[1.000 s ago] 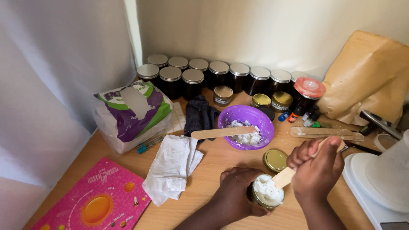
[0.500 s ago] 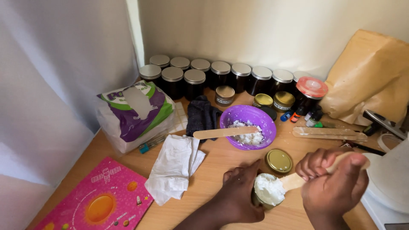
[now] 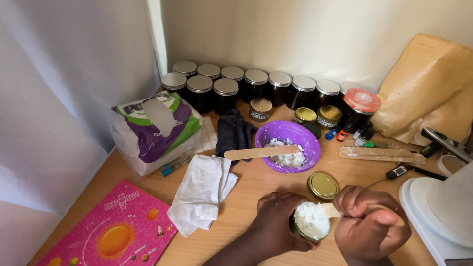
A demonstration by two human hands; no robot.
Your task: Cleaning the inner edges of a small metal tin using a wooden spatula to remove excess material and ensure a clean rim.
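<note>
Your left hand (image 3: 276, 224) is wrapped tight around a small jar (image 3: 309, 222) heaped with white cream, tilted toward you. Your right hand (image 3: 372, 227) is clenched on a wooden spatula (image 3: 331, 211), its tip touching the cream. Gold lid (image 3: 322, 185) lies just behind the jar; purple bowl (image 3: 290, 146) sits further back.

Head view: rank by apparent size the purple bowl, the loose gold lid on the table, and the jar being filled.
1. Purple bowl, clearly largest.
2. Jar in the left hand and gold lid: they look alike; the jar sits nearer the camera and is partly covered, so no ranking.
</note>
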